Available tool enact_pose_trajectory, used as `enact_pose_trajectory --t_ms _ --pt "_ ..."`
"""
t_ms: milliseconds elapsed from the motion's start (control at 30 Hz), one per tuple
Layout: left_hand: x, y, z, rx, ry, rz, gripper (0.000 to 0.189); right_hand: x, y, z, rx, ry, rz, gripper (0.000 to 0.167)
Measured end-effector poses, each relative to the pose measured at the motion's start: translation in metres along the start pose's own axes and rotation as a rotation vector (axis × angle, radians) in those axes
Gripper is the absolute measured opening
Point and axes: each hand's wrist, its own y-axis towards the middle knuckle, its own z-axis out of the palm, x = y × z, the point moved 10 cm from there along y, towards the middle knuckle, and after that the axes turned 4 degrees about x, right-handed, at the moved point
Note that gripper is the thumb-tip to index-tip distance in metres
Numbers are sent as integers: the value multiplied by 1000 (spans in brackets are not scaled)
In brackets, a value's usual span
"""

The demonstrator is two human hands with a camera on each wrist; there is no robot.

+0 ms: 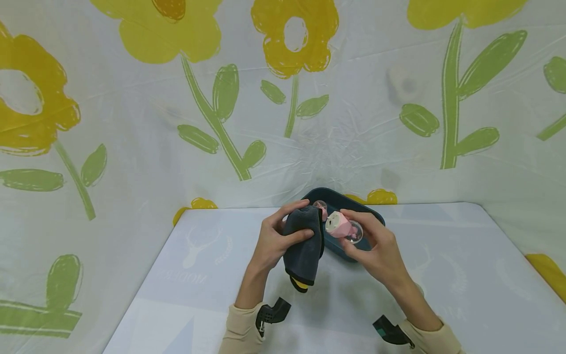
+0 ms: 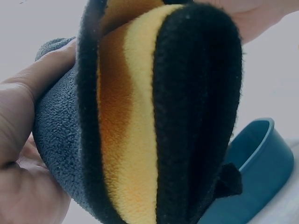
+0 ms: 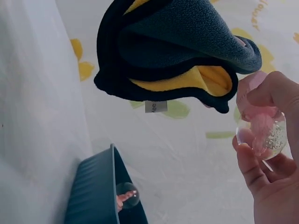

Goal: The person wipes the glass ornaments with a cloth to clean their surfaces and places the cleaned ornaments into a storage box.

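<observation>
a white table [image 1: 150,300] bears a faint deer print [image 1: 194,250] with pale lettering [image 1: 183,277] below. behind stands a creased white sheet [image 1: 146,147] printed with yellow flowers [image 1: 190,39], green stems [image 1: 450,108] and leaves [image 1: 225,93]; a yellow patch [image 1: 548,275] shows beside the table's right edge.

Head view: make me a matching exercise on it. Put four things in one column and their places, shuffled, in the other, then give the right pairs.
Things
1. Black-edged cloth
2. Pink globe with its underside showing
3. Other pink globe
4. Dark blue bin

Places
A. Inside the container
B. Directly on the white table
C. Held in the left hand
D. Held between the fingers of the right hand

Right pairs: 1-C, 2-D, 3-A, 4-B
</observation>
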Motion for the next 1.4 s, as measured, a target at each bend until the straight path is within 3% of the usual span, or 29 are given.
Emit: enact_pose_trajectory --t_ms 233,467,800,1000,1200,1400 --pt "1 0 0 1 -13 -7 60 -5 -2 -3 -35 -63 71 65" --pt "2 0 0 1 -10 -7 59 -6 -2 1 -26 35 100 59" --pt "4 0 2 10 -7 -8 59 -5 -1 2 4 4 62 53" --pt "5 0 0 -2 -11 -16 59 -2 0 9 75 24 32 55" --pt "6 0 -1 -12 -1 -33 59 1 0 12 107 -34 15 53" --pt "8 -1 2 -3 2 -58 58 11 0 14 110 -85 -95 59"
